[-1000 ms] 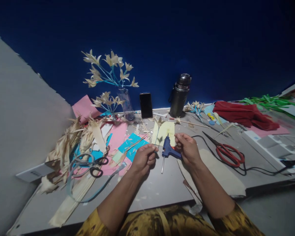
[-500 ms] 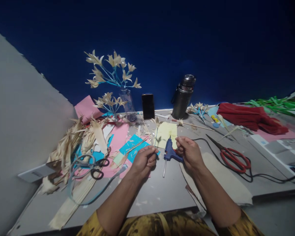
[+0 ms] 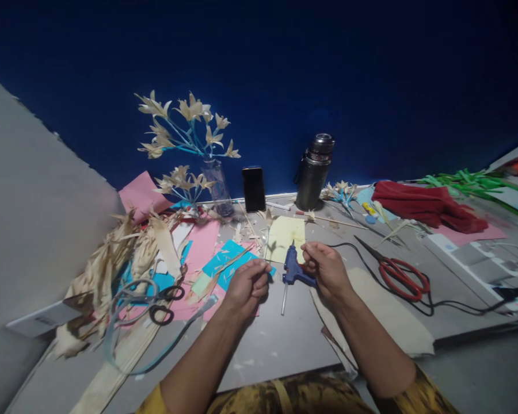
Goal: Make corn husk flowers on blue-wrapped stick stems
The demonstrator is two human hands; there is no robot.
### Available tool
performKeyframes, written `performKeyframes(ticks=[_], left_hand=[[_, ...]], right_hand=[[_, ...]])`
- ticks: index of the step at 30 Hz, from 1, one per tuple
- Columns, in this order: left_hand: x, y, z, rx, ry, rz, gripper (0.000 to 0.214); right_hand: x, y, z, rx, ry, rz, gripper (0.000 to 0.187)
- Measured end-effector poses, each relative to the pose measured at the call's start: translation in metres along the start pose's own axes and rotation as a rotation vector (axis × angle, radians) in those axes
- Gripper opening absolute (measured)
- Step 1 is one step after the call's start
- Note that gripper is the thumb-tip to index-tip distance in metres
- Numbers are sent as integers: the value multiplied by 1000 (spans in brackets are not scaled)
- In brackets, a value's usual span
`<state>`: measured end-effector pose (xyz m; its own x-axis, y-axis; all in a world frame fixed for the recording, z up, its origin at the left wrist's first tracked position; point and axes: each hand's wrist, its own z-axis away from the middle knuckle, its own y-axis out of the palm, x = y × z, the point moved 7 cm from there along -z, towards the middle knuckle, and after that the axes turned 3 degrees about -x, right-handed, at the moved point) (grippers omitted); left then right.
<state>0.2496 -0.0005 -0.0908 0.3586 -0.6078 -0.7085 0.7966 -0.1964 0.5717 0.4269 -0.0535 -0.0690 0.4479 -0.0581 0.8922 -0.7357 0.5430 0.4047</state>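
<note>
My left hand (image 3: pixel 249 283) is closed in a pinch on a thin stem (image 3: pixel 266 244), which stands upright with a small pale petal-like piece at its top. My right hand (image 3: pixel 326 267) is pinched too, and a tiny pale bit shows at its fingertips, too small to name. Between the hands a blue hot glue gun (image 3: pixel 292 265) lies with its nozzle pointing away and a glue stick out of its back; my right hand is beside its handle. Beyond the nozzle is a yellow paper sheet (image 3: pixel 280 230). A blue paper (image 3: pixel 228 253) with pale scraps lies left of it.
Dried husks (image 3: pixel 99 270), black-handled scissors (image 3: pixel 166 302) and a pale blue strip (image 3: pixel 172 345) crowd the left. A vase (image 3: pixel 218 187) of husk flowers, a phone (image 3: pixel 254 190) and a flask (image 3: pixel 314 172) stand behind. Red-handled scissors (image 3: pixel 403 279), a cord and a power strip (image 3: pixel 475 270) lie right.
The whole view has shifted slightly, so most things appear farther left. Both hands keep their pinches, and the glue gun stays between them.
</note>
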Motion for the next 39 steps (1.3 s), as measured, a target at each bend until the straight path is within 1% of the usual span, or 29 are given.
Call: performKeyframes(ticks=[4,15,25,36,39], left_hand=[[-1,0,-1,-5,0,-1,21],[-1,-2,-2,-17,-5,-3,22],[-1,-2,-2,-18,5,-3,22],[-2,-5,-5,-35,17,33,23],[-3,-7,-5,-50,19,47,23]], right_hand=[[-1,1,-1,21,0,4,32],[0,1,0,19,-2,6,34],[-4,-2,-3,33,-10,-5,28],[1,1,0,-4,-2,-7,33],[8,-1,6,-4,17,-34,35]])
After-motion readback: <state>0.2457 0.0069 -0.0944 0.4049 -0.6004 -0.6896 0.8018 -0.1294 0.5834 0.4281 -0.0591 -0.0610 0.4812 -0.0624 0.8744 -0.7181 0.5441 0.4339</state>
